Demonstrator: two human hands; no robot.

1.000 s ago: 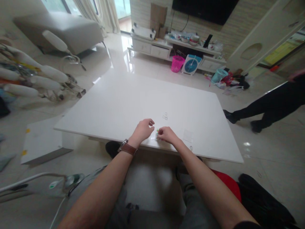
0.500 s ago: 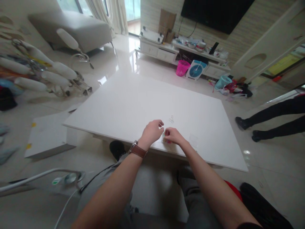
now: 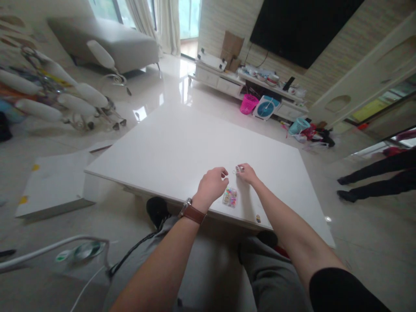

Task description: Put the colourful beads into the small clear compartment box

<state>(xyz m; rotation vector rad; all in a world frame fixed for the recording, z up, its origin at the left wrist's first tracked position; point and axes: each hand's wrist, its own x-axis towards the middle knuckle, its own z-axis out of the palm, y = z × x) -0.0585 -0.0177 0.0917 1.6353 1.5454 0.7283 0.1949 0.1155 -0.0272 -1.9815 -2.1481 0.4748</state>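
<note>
My left hand [image 3: 212,184], with a brown-strapped watch [image 3: 192,211] on its wrist, hovers over the near part of the white table [image 3: 195,143]. Its fingers are curled in towards the thumb, and whatever they hold is too small to name. Farther right, the fingertips of my right hand [image 3: 247,174] are drawn together down at some small thin rings [image 3: 234,172] on the tabletop, partly covering them. Between my hands and the table's near edge lies a small clear compartment box [image 3: 230,197] of colourful beads. A tiny brownish piece [image 3: 258,219] lies to its right by the edge.
A flat white carton [image 3: 58,182] is on the floor left of the table. White-padded chair frames [image 3: 81,99] crowd the left side. Beyond the table are a pink basket [image 3: 248,104] and a blue fan [image 3: 266,107]. Another person's legs [image 3: 373,182] are at the right.
My right hand has moved from the bead box out to the rings, leaving the box uncovered. My left hand stays curled near the same place. The camera view has shifted slightly.
</note>
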